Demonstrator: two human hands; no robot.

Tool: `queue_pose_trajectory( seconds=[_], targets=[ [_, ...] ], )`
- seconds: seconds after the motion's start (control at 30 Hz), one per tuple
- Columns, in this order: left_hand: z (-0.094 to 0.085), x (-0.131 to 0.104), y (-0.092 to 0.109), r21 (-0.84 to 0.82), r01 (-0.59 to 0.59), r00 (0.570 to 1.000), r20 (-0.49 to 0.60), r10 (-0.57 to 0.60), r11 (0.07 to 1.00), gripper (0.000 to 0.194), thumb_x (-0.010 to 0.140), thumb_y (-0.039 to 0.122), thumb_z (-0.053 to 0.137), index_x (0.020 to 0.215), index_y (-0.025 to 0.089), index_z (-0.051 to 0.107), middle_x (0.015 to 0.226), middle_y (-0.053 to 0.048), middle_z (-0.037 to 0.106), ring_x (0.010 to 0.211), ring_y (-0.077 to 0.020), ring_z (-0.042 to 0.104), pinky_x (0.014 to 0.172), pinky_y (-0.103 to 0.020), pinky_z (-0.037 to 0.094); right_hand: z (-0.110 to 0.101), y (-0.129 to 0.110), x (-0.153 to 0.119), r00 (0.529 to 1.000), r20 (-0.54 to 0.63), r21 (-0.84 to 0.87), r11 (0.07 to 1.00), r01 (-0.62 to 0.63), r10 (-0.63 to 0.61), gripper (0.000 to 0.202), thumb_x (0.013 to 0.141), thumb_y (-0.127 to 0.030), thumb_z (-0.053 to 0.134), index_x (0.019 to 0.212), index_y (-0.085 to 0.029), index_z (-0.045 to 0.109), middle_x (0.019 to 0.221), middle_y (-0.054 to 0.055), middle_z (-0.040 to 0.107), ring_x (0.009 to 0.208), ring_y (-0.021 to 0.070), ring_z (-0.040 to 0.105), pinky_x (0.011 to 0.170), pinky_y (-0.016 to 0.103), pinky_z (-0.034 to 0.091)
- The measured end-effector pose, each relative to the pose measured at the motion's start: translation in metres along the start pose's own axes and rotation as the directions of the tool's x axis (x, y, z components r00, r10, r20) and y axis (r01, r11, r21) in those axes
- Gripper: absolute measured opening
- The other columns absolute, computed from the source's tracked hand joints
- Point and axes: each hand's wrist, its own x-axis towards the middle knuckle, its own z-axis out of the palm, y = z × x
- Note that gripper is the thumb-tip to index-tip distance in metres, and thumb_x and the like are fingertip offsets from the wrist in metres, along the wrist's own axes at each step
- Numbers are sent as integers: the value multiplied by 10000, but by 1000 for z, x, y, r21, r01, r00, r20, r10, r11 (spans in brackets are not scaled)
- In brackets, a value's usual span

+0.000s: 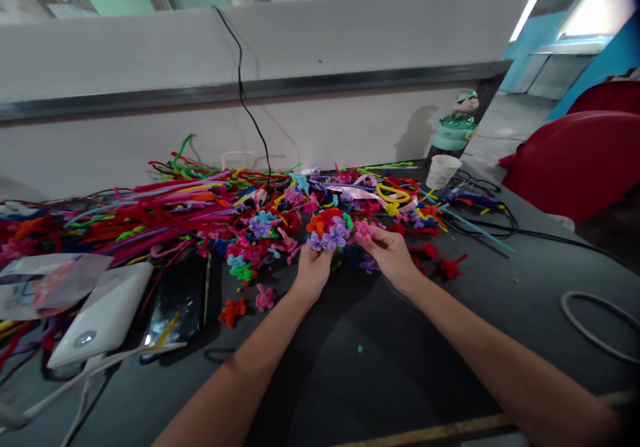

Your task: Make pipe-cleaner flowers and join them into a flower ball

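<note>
My left hand (315, 270) is closed around the underside of a bunch of pipe-cleaner flowers (334, 232) in purple, orange and red, with a bit of green. Just right of the bunch, my right hand (393, 253) pinches a pink pipe-cleaner flower (364, 231) between thumb and fingers. The pink flower is beside the bunch; whether they touch I cannot tell. Loose on the table to the left lie an orange flower (233, 311) and another pink flower (265, 297). A red flower (451, 267) rests to the right of my right hand.
A heap of coloured pipe cleaners (165, 213) spreads along the back. At left lie a white power bank (103, 313) and a black phone (177, 300). A paper cup (443, 171), a green figurine (455, 123) and a glue gun (470, 197) stand or lie at right, near a red chair (580, 167).
</note>
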Motion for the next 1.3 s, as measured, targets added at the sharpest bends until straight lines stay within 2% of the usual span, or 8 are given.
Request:
queue_pose_trajectory(
  seconds=[0.23,0.37,0.47,0.57,0.67,0.8,0.93,1.3],
  targets=[
    [4,-6,-2,14,-59,994,91,58,998,272,734,416,645,834,163,654,866,-51,693,858,-170,623,866,-307,474,2,-6,-7,990,63,-57,990,130,-127,172,673,-399,735,733,-238,747,789,31,688,760,206,620,701,324,485],
    [5,-9,-1,60,-78,990,121,70,995,238,750,386,629,843,167,635,827,-44,678,819,-166,611,843,-306,477,2,-7,-11,991,39,-82,988,130,-128,181,657,-405,745,732,-240,746,772,33,692,734,214,619,678,336,489],
    [1,-8,2,165,-187,978,124,168,968,150,759,312,606,816,176,632,792,-42,664,811,-176,613,829,-321,480,0,-6,-8,994,41,-48,994,99,-97,209,621,-414,763,697,-223,732,755,33,686,721,212,612,653,328,487],
    [-6,-6,8,308,-392,920,149,363,867,67,739,207,581,759,200,645,794,-54,660,840,-203,619,811,-350,485,-5,-3,-2,999,-35,73,997,0,3,254,620,-440,753,707,-206,708,664,8,651,586,149,553,550,275,446],
    [-10,-4,14,320,-600,799,284,530,733,84,734,178,573,712,213,646,819,-65,664,854,-207,618,760,-339,494,-10,-2,4,989,-120,175,982,-66,88,268,623,-442,749,716,-199,685,607,-20,612,485,94,463,477,231,386],
    [-10,-4,20,269,-751,649,466,601,603,80,768,208,572,730,219,642,781,-60,661,854,-198,609,755,-338,491,-11,-8,4,995,-42,193,978,-82,91,288,563,-431,790,703,-203,682,646,-7,649,576,134,555,587,269,470],
    [-9,-6,22,312,-770,633,476,610,556,106,805,233,545,747,212,630,755,-65,654,818,-192,603,727,-340,490,-7,-15,-2,988,95,227,964,-136,117,321,524,-442,810,726,-215,709,707,8,695,660,179,625,683,325,513],
    [-6,-8,25,243,-775,611,523,594,583,121,814,225,544,709,200,597,735,-63,619,792,-184,570,704,-320,471,-11,-14,-3,975,164,303,933,-194,150,280,545,-438,810,708,-230,718,617,-14,674,619,164,632,586,270,513]
  ],
)
